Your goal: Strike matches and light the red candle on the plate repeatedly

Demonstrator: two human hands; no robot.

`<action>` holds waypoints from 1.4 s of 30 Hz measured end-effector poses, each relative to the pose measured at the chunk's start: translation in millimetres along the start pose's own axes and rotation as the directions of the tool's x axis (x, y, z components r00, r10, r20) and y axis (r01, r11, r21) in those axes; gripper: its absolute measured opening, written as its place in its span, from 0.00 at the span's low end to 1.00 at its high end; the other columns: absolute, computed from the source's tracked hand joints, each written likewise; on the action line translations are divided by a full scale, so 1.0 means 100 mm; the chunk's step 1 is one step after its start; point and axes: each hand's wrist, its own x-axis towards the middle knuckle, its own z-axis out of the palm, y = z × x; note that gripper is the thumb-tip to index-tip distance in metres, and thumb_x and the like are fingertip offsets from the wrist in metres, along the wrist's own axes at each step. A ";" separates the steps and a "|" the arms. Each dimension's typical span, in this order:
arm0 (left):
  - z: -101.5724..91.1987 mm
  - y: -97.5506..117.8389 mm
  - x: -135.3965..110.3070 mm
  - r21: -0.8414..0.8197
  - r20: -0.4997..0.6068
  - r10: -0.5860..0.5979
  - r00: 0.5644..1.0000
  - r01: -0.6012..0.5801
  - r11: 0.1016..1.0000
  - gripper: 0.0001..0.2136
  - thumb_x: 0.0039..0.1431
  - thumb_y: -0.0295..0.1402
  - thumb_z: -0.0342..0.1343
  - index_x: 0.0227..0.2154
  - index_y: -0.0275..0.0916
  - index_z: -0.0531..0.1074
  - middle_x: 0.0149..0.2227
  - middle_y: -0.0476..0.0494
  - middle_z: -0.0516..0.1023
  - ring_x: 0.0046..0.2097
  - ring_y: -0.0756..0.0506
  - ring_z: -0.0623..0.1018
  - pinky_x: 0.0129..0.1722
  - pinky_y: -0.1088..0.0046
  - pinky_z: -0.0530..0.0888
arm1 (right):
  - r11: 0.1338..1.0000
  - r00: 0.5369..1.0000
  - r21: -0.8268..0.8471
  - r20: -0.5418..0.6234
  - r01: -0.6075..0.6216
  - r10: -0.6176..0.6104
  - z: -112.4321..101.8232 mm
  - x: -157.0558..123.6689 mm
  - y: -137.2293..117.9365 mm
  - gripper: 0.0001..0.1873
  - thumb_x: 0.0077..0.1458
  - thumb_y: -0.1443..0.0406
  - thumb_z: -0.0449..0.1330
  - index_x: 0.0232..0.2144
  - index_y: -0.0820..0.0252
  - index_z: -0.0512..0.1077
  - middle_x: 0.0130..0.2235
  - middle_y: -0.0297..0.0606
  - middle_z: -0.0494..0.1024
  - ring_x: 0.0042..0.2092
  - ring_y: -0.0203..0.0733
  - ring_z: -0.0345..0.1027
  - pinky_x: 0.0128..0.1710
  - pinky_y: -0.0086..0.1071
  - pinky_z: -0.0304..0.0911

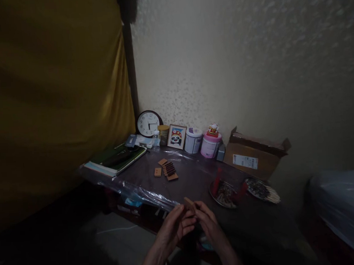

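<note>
Both hands meet low in the middle of the view, just in front of a dark table (198, 179). My left hand (173, 226) and my right hand (208, 220) pinch a small brown flat piece (189, 205) between their fingertips. Further back on the table lie a row of similar brown pieces (169, 169) and one single square piece (158, 172). The room is dim and fine detail of the held piece is hard to see.
Along the wall stand a clock (148, 123), a framed panda picture (177, 136), two tins (193, 140), an open cardboard box (255, 155) and books (115, 160) at left. A metal dish (224, 194) and a bundle of sticks (263, 190) sit at right. A yellow curtain (51, 96) hangs left.
</note>
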 end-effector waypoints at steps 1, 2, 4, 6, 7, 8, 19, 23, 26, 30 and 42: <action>0.02 -0.03 0.00 -0.019 -0.001 0.001 1.000 -0.001 1.000 0.10 0.52 0.35 0.57 0.35 0.36 0.69 0.34 0.41 0.79 0.32 0.47 0.79 0.31 0.74 0.72 | 0.999 1.000 -0.049 -0.005 0.015 -0.016 0.00 -0.03 0.00 0.12 0.52 0.59 0.56 0.38 0.57 0.70 0.37 0.36 0.75 0.42 0.43 0.68 0.42 0.34 0.62; 0.04 -0.06 0.01 -0.034 -0.003 0.009 1.000 -0.009 0.999 0.09 0.52 0.34 0.58 0.34 0.37 0.69 0.32 0.43 0.79 0.31 0.48 0.79 0.30 0.75 0.72 | 0.994 0.999 -0.100 0.002 0.037 -0.037 -0.01 -0.06 0.00 0.12 0.53 0.59 0.56 0.39 0.57 0.70 0.38 0.36 0.75 0.42 0.43 0.68 0.43 0.34 0.61; 0.07 -0.10 0.03 -0.053 -0.001 0.037 0.999 -0.037 0.998 0.07 0.50 0.32 0.60 0.31 0.37 0.69 0.30 0.46 0.78 0.30 0.50 0.78 0.30 0.77 0.71 | 0.980 0.997 -0.186 0.026 0.076 -0.073 -0.05 -0.11 -0.01 0.13 0.52 0.60 0.57 0.40 0.57 0.69 0.40 0.36 0.74 0.44 0.44 0.67 0.44 0.34 0.61; 0.10 -0.13 0.04 -0.054 -0.003 0.063 0.998 -0.063 0.997 0.07 0.48 0.29 0.61 0.29 0.37 0.68 0.29 0.48 0.78 0.29 0.52 0.77 0.31 0.78 0.70 | 0.962 0.994 -0.253 0.039 0.106 -0.099 -0.09 -0.14 0.00 0.13 0.52 0.60 0.58 0.41 0.57 0.69 0.40 0.36 0.74 0.44 0.44 0.67 0.44 0.34 0.61; 0.11 -0.14 0.04 -0.046 -0.007 0.075 0.997 -0.075 0.996 0.08 0.47 0.29 0.62 0.28 0.37 0.68 0.29 0.48 0.77 0.29 0.52 0.76 0.30 0.79 0.70 | 0.953 0.993 -0.280 0.037 0.118 -0.113 -0.11 -0.15 0.00 0.14 0.51 0.61 0.58 0.41 0.57 0.68 0.40 0.36 0.74 0.44 0.44 0.67 0.44 0.35 0.61; 0.13 -0.14 0.04 -0.033 -0.015 0.090 0.996 -0.091 0.995 0.09 0.45 0.29 0.63 0.28 0.38 0.67 0.29 0.49 0.77 0.29 0.52 0.76 0.30 0.79 0.70 | 0.945 0.991 -0.298 0.031 0.132 -0.128 -0.12 -0.16 0.00 0.14 0.51 0.61 0.58 0.41 0.57 0.68 0.41 0.36 0.74 0.44 0.44 0.67 0.45 0.35 0.61; 0.14 -0.18 0.06 0.255 -0.033 0.351 0.936 -0.332 0.908 0.17 0.45 0.33 0.63 0.39 0.41 0.65 0.26 0.52 0.75 0.27 0.52 0.74 0.28 0.78 0.68 | 0.932 0.981 -0.315 -0.019 0.179 -0.195 -0.19 -0.18 0.00 0.13 0.52 0.61 0.58 0.41 0.59 0.69 0.40 0.38 0.76 0.42 0.43 0.69 0.43 0.33 0.62; 0.12 -0.20 0.08 0.338 0.000 0.392 0.920 -0.369 0.866 0.13 0.48 0.34 0.61 0.36 0.41 0.65 0.25 0.53 0.74 0.26 0.52 0.73 0.29 0.77 0.68 | 0.950 0.984 -0.271 -0.038 0.157 -0.174 -0.16 -0.17 -0.02 0.10 0.53 0.61 0.57 0.37 0.60 0.70 0.34 0.36 0.77 0.37 0.41 0.70 0.39 0.31 0.64; 0.13 -0.23 0.11 0.365 0.004 0.408 0.913 -0.382 0.849 0.14 0.45 0.36 0.62 0.32 0.42 0.63 0.24 0.54 0.73 0.24 0.52 0.72 0.26 0.77 0.67 | 0.968 0.989 -0.223 -0.072 0.112 -0.131 -0.17 -0.14 0.02 0.10 0.53 0.62 0.55 0.36 0.60 0.71 0.34 0.36 0.76 0.34 0.40 0.71 0.35 0.30 0.66; 0.17 -0.24 0.11 0.402 -0.015 0.411 0.912 -0.371 0.837 0.15 0.43 0.39 0.63 0.26 0.41 0.62 0.20 0.56 0.70 0.21 0.53 0.70 0.23 0.79 0.65 | 0.964 0.979 -0.249 -0.150 0.094 -0.134 -0.27 -0.08 0.11 0.13 0.53 0.62 0.51 0.39 0.61 0.70 0.34 0.38 0.77 0.29 0.39 0.71 0.30 0.32 0.68; 0.21 -0.27 0.06 0.226 -0.032 -0.030 0.999 0.036 0.973 0.16 0.50 0.44 0.56 0.33 0.35 0.69 0.24 0.44 0.76 0.23 0.47 0.76 0.25 0.73 0.71 | 0.779 0.945 -0.577 -0.034 0.247 -0.325 -0.45 -0.10 -0.05 0.15 0.56 0.63 0.50 0.40 0.56 0.74 0.37 0.38 0.75 0.39 0.42 0.68 0.39 0.32 0.65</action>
